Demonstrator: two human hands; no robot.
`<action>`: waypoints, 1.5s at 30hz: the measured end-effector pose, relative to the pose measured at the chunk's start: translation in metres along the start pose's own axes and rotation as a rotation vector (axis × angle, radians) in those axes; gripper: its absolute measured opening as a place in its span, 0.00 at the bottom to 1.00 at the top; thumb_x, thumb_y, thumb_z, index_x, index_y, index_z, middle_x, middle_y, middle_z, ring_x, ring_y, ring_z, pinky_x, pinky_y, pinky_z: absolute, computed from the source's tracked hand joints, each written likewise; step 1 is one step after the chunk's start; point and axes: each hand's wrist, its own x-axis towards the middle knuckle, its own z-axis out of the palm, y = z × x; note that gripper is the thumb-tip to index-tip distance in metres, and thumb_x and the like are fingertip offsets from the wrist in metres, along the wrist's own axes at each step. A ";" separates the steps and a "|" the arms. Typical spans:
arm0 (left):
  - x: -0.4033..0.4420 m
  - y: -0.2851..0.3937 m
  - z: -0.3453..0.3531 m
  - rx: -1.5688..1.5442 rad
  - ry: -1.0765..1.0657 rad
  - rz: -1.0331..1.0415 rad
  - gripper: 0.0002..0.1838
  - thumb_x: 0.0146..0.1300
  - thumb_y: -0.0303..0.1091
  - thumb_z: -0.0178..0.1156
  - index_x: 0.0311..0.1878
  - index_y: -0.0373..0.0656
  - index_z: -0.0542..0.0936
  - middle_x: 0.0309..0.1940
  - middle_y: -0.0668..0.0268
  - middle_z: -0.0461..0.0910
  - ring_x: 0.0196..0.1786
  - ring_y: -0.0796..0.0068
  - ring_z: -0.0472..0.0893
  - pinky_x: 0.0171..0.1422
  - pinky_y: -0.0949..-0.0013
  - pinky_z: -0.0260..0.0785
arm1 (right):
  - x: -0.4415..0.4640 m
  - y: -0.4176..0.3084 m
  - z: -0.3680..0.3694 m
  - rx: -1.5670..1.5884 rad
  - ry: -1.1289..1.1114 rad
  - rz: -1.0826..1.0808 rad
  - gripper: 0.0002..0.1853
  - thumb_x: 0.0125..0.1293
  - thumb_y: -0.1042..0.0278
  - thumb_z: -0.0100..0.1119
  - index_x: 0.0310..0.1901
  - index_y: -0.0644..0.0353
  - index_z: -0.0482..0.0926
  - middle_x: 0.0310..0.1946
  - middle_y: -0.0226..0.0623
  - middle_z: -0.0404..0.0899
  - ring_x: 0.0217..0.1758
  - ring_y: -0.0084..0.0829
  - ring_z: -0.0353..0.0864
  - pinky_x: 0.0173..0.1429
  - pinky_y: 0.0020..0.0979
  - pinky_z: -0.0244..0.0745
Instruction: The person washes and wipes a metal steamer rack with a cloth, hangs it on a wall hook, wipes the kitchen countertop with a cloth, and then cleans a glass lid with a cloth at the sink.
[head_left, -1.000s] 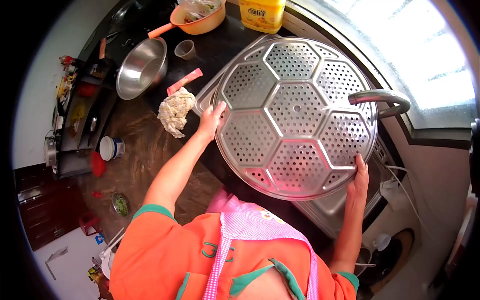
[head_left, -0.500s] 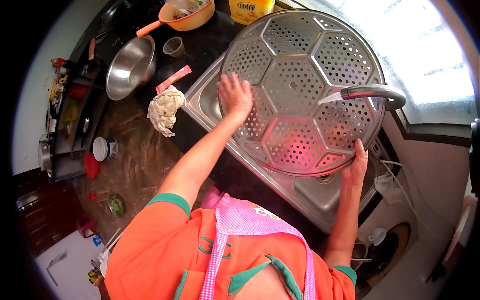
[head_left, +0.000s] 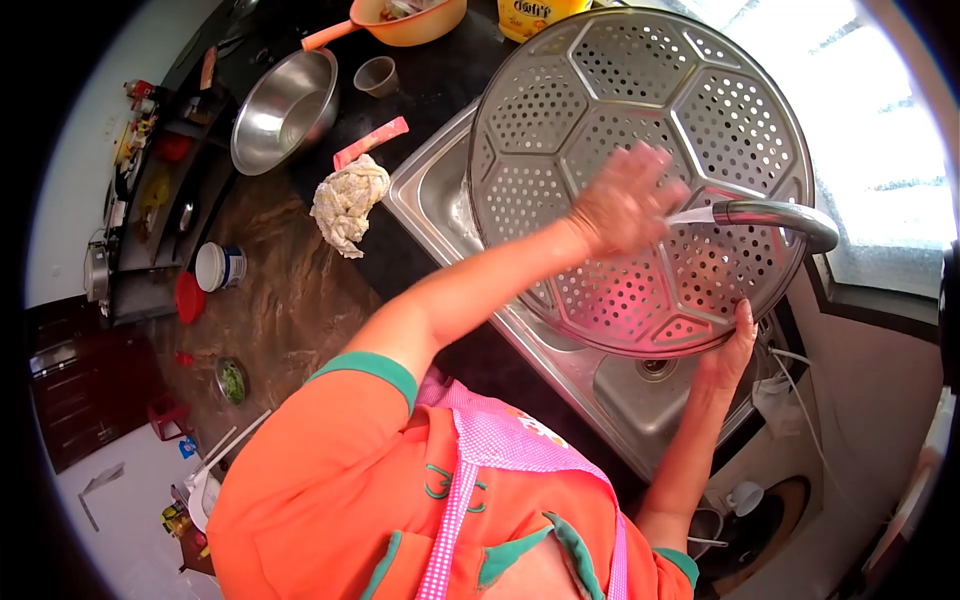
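A large round metal steamer tray point(head_left: 530, 110) with round holes and raised hexagon ridges is tilted over the steel sink point(head_left: 640, 385). My right hand point(head_left: 733, 350) grips its lower right edge, thumb on the upper face. Over the middle of the tray is my left hand point(head_left: 625, 205), fingers spread and somewhat blurred, holding nothing; whether it touches the metal I cannot tell. Water runs from the curved faucet point(head_left: 775, 215) onto the tray beside my left hand's fingers.
A crumpled cloth point(head_left: 350, 203) and a pink packet point(head_left: 370, 142) lie left of the sink. Beyond them are a steel bowl point(head_left: 285, 112), a small clear cup point(head_left: 376, 76), an orange-handled pan point(head_left: 415, 28) and a yellow container point(head_left: 535, 15). A window point(head_left: 880, 150) is at right.
My left hand has let go of the tray's left edge and moved right across its face. The tray has shifted up and tilted, with my right hand still on it. Running water now shows.
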 end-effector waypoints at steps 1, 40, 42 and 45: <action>-0.006 -0.027 0.001 0.052 0.049 -0.061 0.29 0.61 0.48 0.48 0.66 0.55 0.61 0.69 0.56 0.50 0.72 0.52 0.47 0.71 0.47 0.37 | 0.001 0.000 0.000 -0.003 -0.021 -0.025 0.17 0.64 0.69 0.51 0.54 0.64 0.70 0.49 0.40 0.75 0.51 0.34 0.76 0.57 0.37 0.72; -0.084 -0.120 -0.336 -1.253 0.240 -1.029 0.20 0.59 0.23 0.52 0.56 0.33 0.68 0.48 0.56 0.76 0.50 0.66 0.77 0.57 0.64 0.70 | 0.075 0.155 0.060 0.081 0.104 0.350 0.14 0.67 0.64 0.46 0.42 0.68 0.75 0.36 0.40 0.79 0.36 0.33 0.78 0.45 0.34 0.73; -0.074 -0.104 -0.342 -1.231 0.267 -0.999 0.20 0.60 0.23 0.51 0.57 0.34 0.68 0.49 0.56 0.75 0.50 0.65 0.77 0.57 0.64 0.69 | 0.081 0.151 0.063 0.121 0.005 0.332 0.10 0.65 0.70 0.47 0.41 0.67 0.76 0.35 0.39 0.79 0.35 0.32 0.78 0.43 0.34 0.74; -0.063 -0.085 -0.347 -1.152 0.308 -0.990 0.19 0.61 0.26 0.51 0.56 0.34 0.68 0.49 0.57 0.76 0.49 0.66 0.77 0.55 0.64 0.70 | 0.073 0.130 0.061 0.057 -0.129 0.358 0.10 0.62 0.75 0.46 0.43 0.65 0.75 0.34 0.37 0.79 0.37 0.32 0.79 0.45 0.31 0.74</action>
